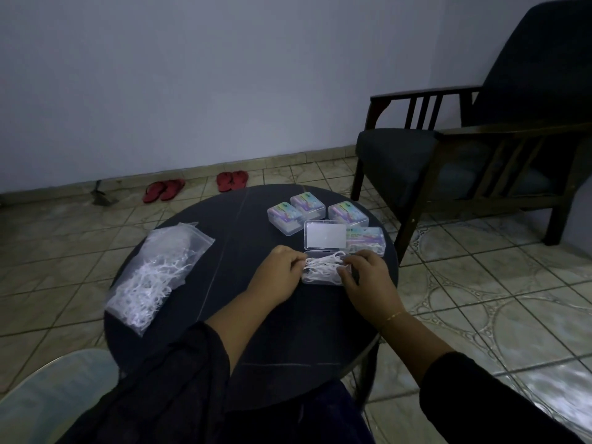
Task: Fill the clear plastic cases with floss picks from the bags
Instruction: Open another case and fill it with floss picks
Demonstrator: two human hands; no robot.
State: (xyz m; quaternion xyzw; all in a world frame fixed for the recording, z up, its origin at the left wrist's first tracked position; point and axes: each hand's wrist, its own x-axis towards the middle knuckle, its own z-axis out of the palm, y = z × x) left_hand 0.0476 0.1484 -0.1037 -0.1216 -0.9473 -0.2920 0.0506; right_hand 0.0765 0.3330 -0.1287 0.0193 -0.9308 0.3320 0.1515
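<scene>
While the zip bag of floss picks lies well left of the open clear case, the left hand and right hand each pinch picks inside this case. Filling seems almost finished; next, probably press them flat and close the lid.

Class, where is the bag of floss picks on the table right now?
In the head view, the bag lies at the table's left edge, apart from the hands.
</scene>
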